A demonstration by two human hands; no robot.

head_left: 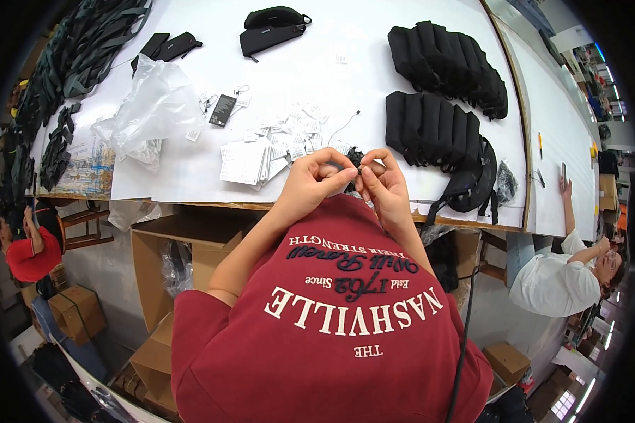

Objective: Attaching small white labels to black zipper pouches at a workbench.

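My left hand (313,181) and my right hand (386,189) meet in front of me at the table's near edge. Both are closed in a pinch, fingertips almost touching, on a tiny black piece (359,170) too small to name. Just behind the fingers lies a dark clump of black strings (355,155), partly hidden by them. A stack of white printed cards (245,162) rests left of my left hand. Loose white tags (296,130) are heaped beyond it, and one thin string (346,123) curls away to the right.
Rows of black pouches (434,127) stand at the right, with a black strapped bag (466,185) before them. A clear plastic bag (155,106), a black tag (222,111) and dark straps (85,49) occupy the left. Co-workers sit on both sides; cardboard boxes (155,275) are below the table.
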